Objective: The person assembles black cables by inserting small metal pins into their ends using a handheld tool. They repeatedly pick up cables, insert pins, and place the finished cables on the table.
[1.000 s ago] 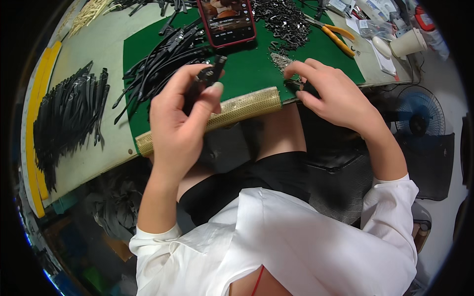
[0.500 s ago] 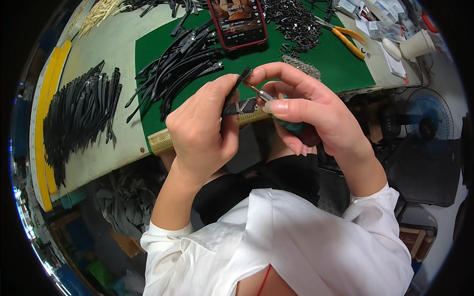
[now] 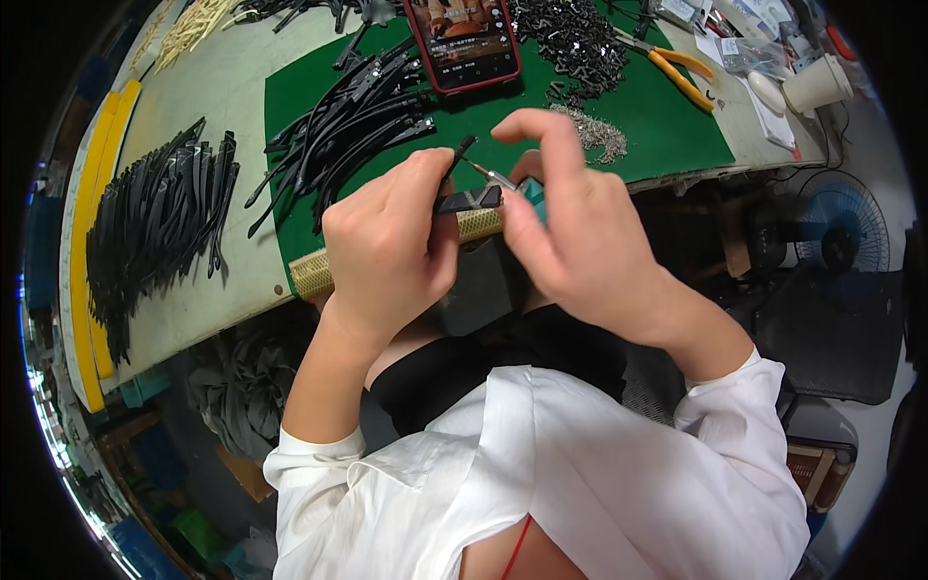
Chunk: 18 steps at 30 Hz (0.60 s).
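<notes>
My left hand [image 3: 382, 232] is closed round black eyeglass temples, its thumb side up. One temple [image 3: 470, 200] with a silver V-shaped mark sticks out sideways, and a thin black end [image 3: 465, 153] points up past my fingers. In my right hand [image 3: 604, 237] is a screwdriver [image 3: 497, 180] with a teal handle, mostly hidden by the palm. Its metal tip reaches the upright black end; whether they touch I cannot tell. The right index finger is raised and bent, slightly blurred.
On a green mat [image 3: 667, 126] lie a heap of black temples [image 3: 358, 126], a phone [image 3: 464, 48], small black parts [image 3: 570, 48], tiny metal screws [image 3: 601, 135] and orange-handled pliers [image 3: 681, 82]. More temples [image 3: 159, 213] lie left. A fan [image 3: 841, 222] stands right.
My right hand has turned so its back faces up, and its index finger has lifted off the black piece's end. The left hand has shifted slightly left with the temples.
</notes>
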{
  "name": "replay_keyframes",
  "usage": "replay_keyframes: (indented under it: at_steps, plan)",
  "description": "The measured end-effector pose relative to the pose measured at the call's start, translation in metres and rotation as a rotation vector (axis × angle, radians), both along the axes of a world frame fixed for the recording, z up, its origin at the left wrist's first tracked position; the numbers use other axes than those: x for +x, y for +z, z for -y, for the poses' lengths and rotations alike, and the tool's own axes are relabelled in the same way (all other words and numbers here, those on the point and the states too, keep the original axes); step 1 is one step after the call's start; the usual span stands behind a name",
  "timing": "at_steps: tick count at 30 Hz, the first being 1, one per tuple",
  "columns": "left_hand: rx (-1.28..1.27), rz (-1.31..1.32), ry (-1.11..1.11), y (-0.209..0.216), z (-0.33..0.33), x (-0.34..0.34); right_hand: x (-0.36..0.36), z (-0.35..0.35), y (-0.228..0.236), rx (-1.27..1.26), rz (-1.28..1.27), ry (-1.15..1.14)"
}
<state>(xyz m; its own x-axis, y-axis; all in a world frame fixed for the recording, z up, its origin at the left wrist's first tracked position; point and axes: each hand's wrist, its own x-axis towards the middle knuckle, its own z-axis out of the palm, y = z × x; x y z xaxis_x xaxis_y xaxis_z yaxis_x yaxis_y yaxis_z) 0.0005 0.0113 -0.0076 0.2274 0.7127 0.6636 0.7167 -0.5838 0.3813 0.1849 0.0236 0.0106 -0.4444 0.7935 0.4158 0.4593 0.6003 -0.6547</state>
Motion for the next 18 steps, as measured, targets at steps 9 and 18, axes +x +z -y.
replay_keyframes:
  at_steps: [9, 18]
  plan:
    - [0.048, -0.331, 0.403, 0.001, -0.019, -0.035, 0.027, -0.004, 0.006, -0.007, 0.236, -0.097]
    - [-0.158, -0.369, 0.337, -0.008, -0.043, -0.038, 0.095, -0.031, 0.009, -0.114, 0.409, -0.07]
